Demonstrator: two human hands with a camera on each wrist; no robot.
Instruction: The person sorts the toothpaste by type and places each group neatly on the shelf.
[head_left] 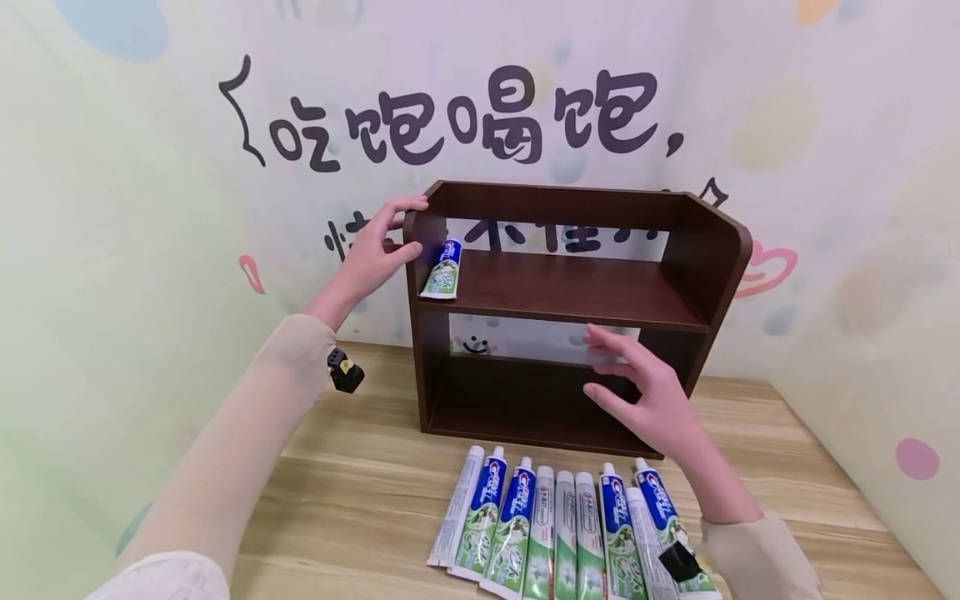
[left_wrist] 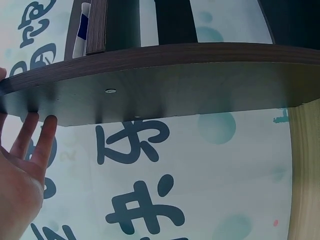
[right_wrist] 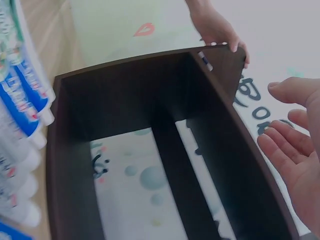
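Wooden table, brown two-tier shelf on it. Row of toothpaste tubes on the table, just in front. Left hand grips shelf's left side panel, thumb at front edge. Right hand empty, loosely open — ahead of shelf. Lone tube: upper tier, left end, crimp forward.

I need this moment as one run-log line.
Left hand: holds brown rack; Right hand: empty; Upper shelf: one toothpaste tube, at left end; Table: row of tubes
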